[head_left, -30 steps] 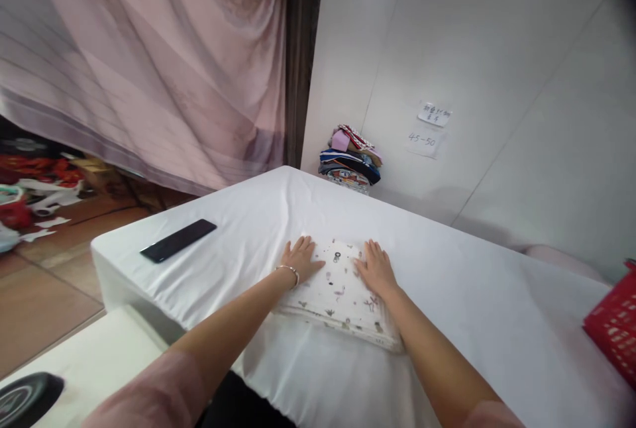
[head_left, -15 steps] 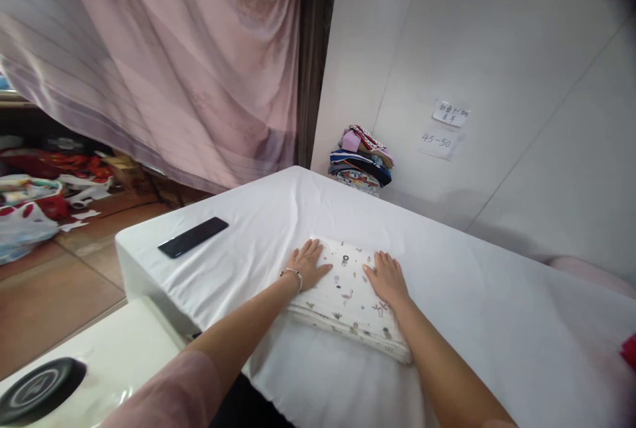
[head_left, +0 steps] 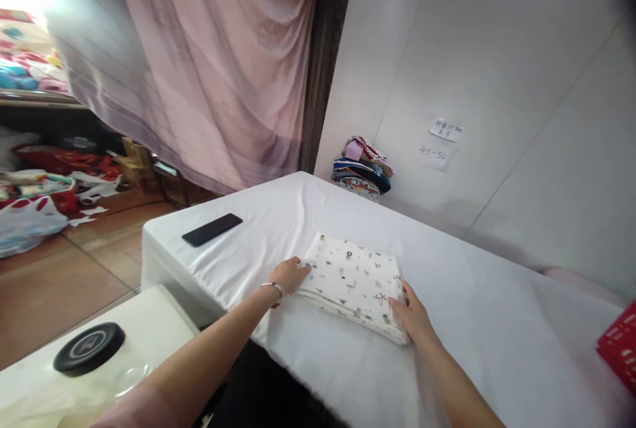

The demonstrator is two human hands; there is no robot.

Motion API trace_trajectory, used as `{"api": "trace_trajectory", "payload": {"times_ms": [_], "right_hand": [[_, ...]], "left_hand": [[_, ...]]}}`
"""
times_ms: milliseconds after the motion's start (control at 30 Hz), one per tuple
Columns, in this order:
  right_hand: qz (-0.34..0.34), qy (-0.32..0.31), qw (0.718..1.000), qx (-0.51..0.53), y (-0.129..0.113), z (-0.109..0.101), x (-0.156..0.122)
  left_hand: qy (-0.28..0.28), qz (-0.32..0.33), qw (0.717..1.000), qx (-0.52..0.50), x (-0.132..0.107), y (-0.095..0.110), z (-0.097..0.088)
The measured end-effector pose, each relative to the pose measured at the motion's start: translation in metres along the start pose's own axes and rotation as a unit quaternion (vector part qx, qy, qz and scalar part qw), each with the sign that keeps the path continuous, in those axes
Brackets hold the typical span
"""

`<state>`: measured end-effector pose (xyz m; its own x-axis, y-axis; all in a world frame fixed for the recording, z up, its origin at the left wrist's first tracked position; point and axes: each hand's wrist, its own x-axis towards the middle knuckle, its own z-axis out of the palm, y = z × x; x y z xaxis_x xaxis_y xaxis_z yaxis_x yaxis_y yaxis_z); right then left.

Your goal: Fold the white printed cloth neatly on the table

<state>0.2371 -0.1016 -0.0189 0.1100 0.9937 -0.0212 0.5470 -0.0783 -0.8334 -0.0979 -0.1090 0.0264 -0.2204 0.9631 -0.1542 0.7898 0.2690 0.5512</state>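
A folded white cloth (head_left: 348, 275) printed with small grey-brown figures lies flat on the white-covered table (head_left: 477, 322), its layers showing along the near edge. My left hand (head_left: 291, 275), with a bracelet at the wrist, grips the cloth's left edge, thumb on top and the other fingers partly hidden at the side. At the near right corner my right hand (head_left: 415, 314) holds the opposite edge, thumb over the top and fingers along the side.
A black phone (head_left: 212, 229) lies on the table's left part. A stack of folded fabrics (head_left: 362, 166) stands against the wall behind. A black round lid (head_left: 89, 348) is at lower left, and a red basket (head_left: 619, 345) at the right edge.
Both hands have gone from lying flat on top of the cloth to gripping its left and right edges, nearer to me. The view has shifted slightly.
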Motion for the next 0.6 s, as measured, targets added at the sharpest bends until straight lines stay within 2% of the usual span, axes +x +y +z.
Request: {"api": "trace_trajectory", "payload": {"times_ms": [67,167,200,267,333,367,467,533,600], "right_hand": [[-0.026,0.014,0.999,-0.028,0.002,0.002,-0.005],[-0.063,0.031,0.995,-0.069,0.0,-0.006,0.006],[-0.073,0.035,0.993,-0.086,-0.001,-0.013,0.013],[-0.098,0.049,0.984,-0.143,-0.003,-0.028,0.029],[-0.149,0.063,0.96,-0.229,-0.007,-0.04,0.04],[-0.183,0.071,0.944,-0.266,-0.012,-0.042,0.042],[-0.292,0.064,0.906,-0.299,-0.032,-0.027,0.024],[-0.344,0.002,0.905,-0.249,-0.049,-0.004,-0.003],[-0.397,-0.075,0.891,-0.207,-0.063,0.02,-0.034]], "left_hand": [[0.008,0.007,1.0,-0.01,-0.006,0.005,0.002],[0.02,0.007,0.998,-0.051,-0.018,0.015,0.011],[0.003,-0.001,0.996,-0.086,-0.023,0.017,0.017],[-0.063,-0.019,0.98,-0.189,-0.037,0.02,0.029],[-0.129,-0.031,0.946,-0.296,-0.05,0.022,0.041],[-0.145,-0.035,0.929,-0.339,-0.056,0.022,0.045],[-0.139,-0.058,0.893,-0.425,-0.068,0.024,0.05],[-0.139,-0.079,0.874,-0.46,-0.073,0.025,0.047],[-0.147,-0.095,0.86,-0.479,-0.078,0.026,0.045]]}}
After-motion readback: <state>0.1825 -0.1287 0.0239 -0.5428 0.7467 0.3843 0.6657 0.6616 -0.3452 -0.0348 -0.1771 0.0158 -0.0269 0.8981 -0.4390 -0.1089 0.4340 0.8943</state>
